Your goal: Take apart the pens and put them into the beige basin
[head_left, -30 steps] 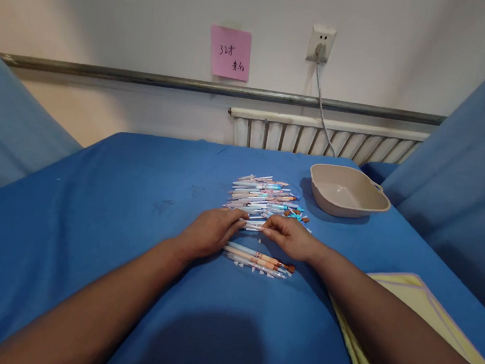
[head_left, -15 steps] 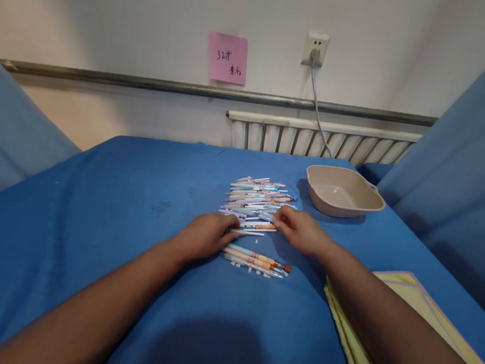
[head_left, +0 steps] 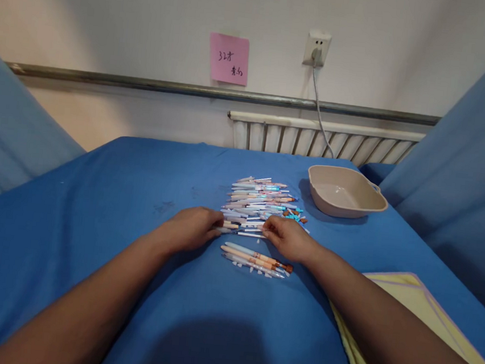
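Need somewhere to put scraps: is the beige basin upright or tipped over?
Upright: the beige basin rests on the blue cloth, its open top facing up, its inner floor showing.

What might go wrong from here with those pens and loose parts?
The small white pieces lie loose along the nearer pens, so a brush of the arm might scatter them. The slim white sticks at the right hand might roll. The brown and blue pieces lie just beyond that hand and could get knocked.
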`<action>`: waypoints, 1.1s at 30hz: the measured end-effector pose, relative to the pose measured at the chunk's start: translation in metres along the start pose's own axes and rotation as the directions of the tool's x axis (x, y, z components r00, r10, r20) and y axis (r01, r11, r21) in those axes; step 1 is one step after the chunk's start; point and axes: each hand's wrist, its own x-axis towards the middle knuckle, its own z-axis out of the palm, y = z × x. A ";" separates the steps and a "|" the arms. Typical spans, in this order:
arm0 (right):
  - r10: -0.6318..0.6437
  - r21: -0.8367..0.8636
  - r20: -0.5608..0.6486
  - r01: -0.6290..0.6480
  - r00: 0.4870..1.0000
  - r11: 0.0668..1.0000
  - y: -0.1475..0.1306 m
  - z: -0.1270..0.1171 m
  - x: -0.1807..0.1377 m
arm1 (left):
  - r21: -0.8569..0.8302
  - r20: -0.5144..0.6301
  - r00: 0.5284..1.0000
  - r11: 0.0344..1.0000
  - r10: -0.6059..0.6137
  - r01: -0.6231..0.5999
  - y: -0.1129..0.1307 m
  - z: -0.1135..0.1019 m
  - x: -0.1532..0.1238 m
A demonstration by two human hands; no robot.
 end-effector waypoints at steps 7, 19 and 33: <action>0.001 -0.234 -0.011 -0.003 1.000 0.972 -0.006 -0.006 -0.002 | 0.007 -0.128 0.992 1.000 0.009 -0.008 0.015 0.009 0.007; 0.013 -0.323 -0.110 -0.048 0.994 0.945 -0.019 -0.010 -0.006 | 0.027 -0.092 0.995 0.999 -0.031 0.033 0.017 0.003 0.004; -0.081 -0.155 0.139 0.102 0.987 0.983 -0.029 -0.009 -0.013 | -0.109 -0.157 0.988 0.994 0.000 -0.017 0.024 0.006 0.001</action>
